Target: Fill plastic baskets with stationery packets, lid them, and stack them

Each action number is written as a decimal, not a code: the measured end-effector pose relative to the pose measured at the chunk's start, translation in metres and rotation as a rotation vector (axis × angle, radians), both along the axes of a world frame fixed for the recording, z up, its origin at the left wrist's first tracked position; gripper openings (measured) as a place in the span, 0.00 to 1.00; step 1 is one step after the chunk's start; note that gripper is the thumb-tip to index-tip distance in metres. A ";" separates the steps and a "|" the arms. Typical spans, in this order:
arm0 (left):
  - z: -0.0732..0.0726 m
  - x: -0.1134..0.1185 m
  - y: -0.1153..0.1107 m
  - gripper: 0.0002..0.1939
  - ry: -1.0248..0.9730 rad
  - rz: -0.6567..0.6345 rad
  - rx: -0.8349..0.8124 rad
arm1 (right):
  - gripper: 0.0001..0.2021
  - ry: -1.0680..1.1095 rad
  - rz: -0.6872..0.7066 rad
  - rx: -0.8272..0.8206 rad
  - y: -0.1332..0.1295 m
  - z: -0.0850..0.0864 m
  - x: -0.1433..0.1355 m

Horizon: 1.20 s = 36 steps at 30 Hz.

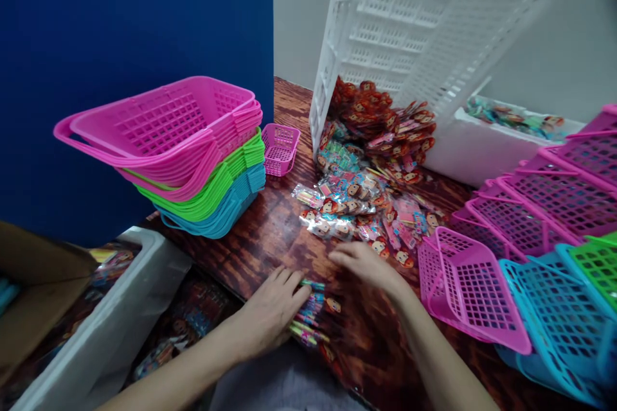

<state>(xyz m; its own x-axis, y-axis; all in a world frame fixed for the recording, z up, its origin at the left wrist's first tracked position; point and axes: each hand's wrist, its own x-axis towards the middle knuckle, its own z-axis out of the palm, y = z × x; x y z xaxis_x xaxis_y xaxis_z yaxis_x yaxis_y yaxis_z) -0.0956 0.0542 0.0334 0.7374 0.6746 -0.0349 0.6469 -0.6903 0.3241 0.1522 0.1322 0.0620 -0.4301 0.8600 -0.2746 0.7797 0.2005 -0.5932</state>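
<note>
My left hand (pixel 277 303) lies over the left end of a bunch of thin, brightly patterned sticks (pixel 311 318) near the table's front edge, its fingers curled on them. Part of the bunch is hidden under that hand. A small cartoon face (pixel 332 305) shows at its right end. Farther forward and to the right, my right hand (pixel 362 263) hovers with fingers stretched out to the left and nothing visible in them. Just beyond it spreads a loose pile of small clear packets (pixel 351 196) with cartoon heads, pink cards and coloured sticks.
Nested pink, green and blue baskets (pixel 207 154) stand at the left, beside a small pink basket (pixel 281 144). A tipped white crate (pixel 385 32) spills packets at the back. More baskets (pixel 482 282) crowd the right. A white foam box (pixel 159 263) sits low at the left.
</note>
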 end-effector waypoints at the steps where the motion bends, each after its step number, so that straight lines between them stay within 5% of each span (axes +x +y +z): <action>1: -0.002 0.000 -0.001 0.37 -0.011 0.005 -0.006 | 0.15 -0.077 -0.114 0.119 0.011 0.001 0.000; 3: -0.008 0.001 -0.002 0.41 -0.025 0.020 -0.028 | 0.13 -0.206 -0.267 0.315 0.032 0.001 -0.007; 8: -0.016 0.004 -0.001 0.51 -0.063 0.063 -0.056 | 0.10 -0.292 -0.249 0.409 0.079 -0.004 -0.045; 15: -0.019 0.009 0.002 0.43 -0.044 0.102 -0.077 | 0.19 -0.453 -0.450 0.438 0.134 -0.016 -0.075; 21: -0.018 0.010 -0.001 0.46 -0.044 0.155 -0.127 | 0.19 -0.509 -0.442 0.375 0.143 -0.023 -0.073; 28: -0.014 0.009 -0.002 0.42 -0.068 0.156 -0.144 | 0.13 -0.470 -0.352 0.147 0.173 0.004 -0.040; 36: -0.009 0.009 -0.001 0.43 -0.059 0.150 -0.146 | 0.22 -0.481 -0.409 0.125 0.136 -0.016 -0.084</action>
